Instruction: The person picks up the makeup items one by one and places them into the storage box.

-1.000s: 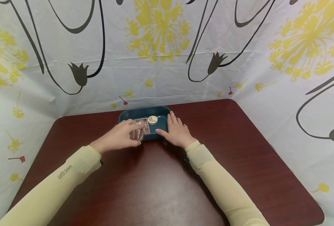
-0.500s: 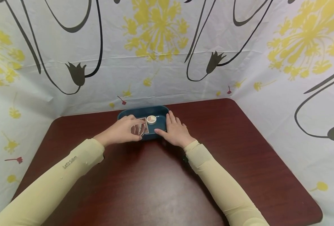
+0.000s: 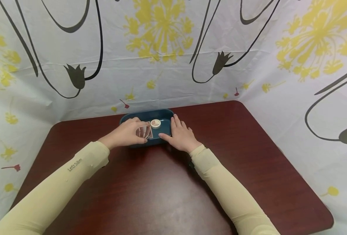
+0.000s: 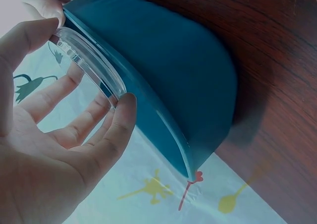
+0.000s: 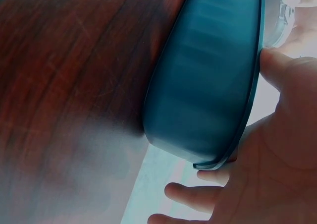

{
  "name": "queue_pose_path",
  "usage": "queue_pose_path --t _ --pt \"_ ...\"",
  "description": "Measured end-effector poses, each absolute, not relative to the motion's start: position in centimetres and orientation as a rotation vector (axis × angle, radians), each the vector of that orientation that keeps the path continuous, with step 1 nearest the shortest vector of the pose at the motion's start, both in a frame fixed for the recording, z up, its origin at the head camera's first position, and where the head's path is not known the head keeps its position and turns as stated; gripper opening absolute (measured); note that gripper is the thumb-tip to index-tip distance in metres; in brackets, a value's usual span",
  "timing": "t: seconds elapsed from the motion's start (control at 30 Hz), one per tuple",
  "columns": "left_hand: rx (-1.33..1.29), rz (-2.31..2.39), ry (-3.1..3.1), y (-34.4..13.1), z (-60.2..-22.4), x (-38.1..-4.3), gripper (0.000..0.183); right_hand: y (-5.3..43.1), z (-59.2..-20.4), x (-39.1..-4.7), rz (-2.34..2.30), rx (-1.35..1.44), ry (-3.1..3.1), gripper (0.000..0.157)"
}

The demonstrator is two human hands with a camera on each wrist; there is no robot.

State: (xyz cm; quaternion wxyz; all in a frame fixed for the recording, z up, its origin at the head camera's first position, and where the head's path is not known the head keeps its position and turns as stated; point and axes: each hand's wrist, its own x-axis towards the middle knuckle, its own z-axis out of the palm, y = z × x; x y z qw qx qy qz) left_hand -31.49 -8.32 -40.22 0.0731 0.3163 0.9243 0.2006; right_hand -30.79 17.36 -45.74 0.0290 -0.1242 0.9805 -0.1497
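A blue oblong tray (image 3: 147, 114) stands at the far side of the table. My left hand (image 3: 125, 132) pinches a round, clear-topped makeup palette (image 3: 143, 131) by its edges, tilted above the tray's front left part. The left wrist view shows this palette (image 4: 91, 60) edge-on at the tray rim, between thumb and fingertips. My right hand (image 3: 181, 134) rests across the tray's right front corner with fingers straight, its thumb over the near rim. Inside the tray sit a small round cream three-section pan (image 3: 155, 123) and a flat square palette (image 3: 150, 133), partly hidden by the left hand.
The dark red-brown wooden table (image 3: 167, 195) stretches in front of the tray and to both sides. A white cloth (image 3: 108, 65) printed with yellow and grey flowers hangs close behind the tray and along both sides.
The left hand has shifted slightly right relative to the tray with the round palette, covering more of the square palette. The right hand stays on the tray. The whole view has drifted slightly.
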Motion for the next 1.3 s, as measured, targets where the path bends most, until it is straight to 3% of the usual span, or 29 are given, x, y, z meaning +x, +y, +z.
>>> queue_pose_path --t 1.2,1.3 --pt "0.966 0.566 2.792 -6.2 -41.0 -34.0 0.059 17.6 -45.9 -30.9 -0.463 -0.4 3.042 0.104" --pt "0.956 0.539 2.799 -6.1 -41.2 -34.2 0.052 17.5 -45.9 -30.9 -0.455 -0.402 3.036 0.104"
